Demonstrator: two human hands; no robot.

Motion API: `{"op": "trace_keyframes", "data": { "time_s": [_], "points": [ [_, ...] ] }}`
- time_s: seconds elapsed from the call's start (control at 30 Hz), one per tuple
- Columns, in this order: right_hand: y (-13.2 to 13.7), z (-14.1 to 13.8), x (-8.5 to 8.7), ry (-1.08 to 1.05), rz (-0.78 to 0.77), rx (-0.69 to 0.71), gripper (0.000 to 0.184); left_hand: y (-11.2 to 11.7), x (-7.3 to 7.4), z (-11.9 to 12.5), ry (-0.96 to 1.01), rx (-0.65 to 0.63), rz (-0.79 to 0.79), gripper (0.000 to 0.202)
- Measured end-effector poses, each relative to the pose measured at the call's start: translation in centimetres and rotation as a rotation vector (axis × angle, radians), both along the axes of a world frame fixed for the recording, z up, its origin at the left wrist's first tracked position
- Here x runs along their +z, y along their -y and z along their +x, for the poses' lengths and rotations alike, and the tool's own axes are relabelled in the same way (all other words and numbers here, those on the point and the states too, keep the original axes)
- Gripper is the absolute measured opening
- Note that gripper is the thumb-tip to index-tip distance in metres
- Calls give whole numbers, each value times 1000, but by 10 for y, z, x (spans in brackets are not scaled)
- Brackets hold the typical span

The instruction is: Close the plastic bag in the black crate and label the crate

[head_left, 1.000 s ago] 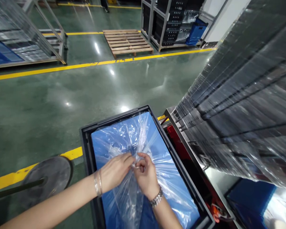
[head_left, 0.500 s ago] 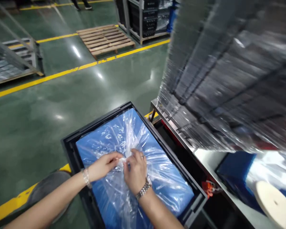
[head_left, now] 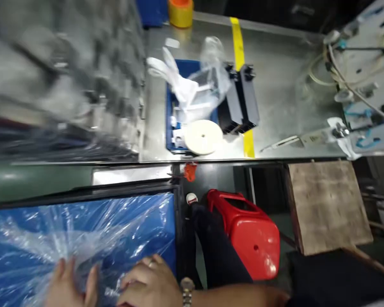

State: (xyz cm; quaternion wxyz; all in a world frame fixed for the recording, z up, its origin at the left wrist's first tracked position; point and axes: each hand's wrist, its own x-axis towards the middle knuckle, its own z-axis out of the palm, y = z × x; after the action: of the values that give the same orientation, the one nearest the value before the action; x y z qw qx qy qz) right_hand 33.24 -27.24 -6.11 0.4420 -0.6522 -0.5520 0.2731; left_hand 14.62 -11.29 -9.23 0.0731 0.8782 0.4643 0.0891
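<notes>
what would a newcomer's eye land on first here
Probably the bright red plastic stool low in the middle, beside the black crate. Next, the blue contents under crinkled clear plastic film filling that crate at lower left, with the left hand and right hand resting flat on it. Behind, a white disc sits on the steel workbench.

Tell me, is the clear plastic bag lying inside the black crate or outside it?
Inside: the clear plastic bag over blue contents sits within the black crate rim, under both hands.
</notes>
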Motion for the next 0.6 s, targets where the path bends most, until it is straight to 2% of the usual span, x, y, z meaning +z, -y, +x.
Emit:
{"op": "trace_keyframes", "data": {
  "time_s": [0.03,0.07,0.17,0.23,0.33,0.4,0.5,0.6],
  "points": [
    [23,6,-6,-61,3,-85,23,10,-5,9,-45,-76,-4,83],
    [44,14,-12,-116,-23,-179,19,20,-11,17,-85,-86,28,82],
    [94,36,-24,-282,-230,-411,10,37,-22,36,-168,12,75,83],
    [113,46,-29,-414,-428,-469,31,41,-26,43,-185,39,80,86],
    [121,39,-36,-612,-635,-404,69,39,-35,41,-210,26,111,89],
    [117,23,-40,-679,-681,-364,82,36,-44,33,-219,52,100,89],
    [110,-1,-40,-656,-688,-431,79,33,-53,19,-174,133,19,78],
    [116,-11,-32,-589,-671,-480,72,32,-48,16,-94,151,-30,71]
  ]
}}
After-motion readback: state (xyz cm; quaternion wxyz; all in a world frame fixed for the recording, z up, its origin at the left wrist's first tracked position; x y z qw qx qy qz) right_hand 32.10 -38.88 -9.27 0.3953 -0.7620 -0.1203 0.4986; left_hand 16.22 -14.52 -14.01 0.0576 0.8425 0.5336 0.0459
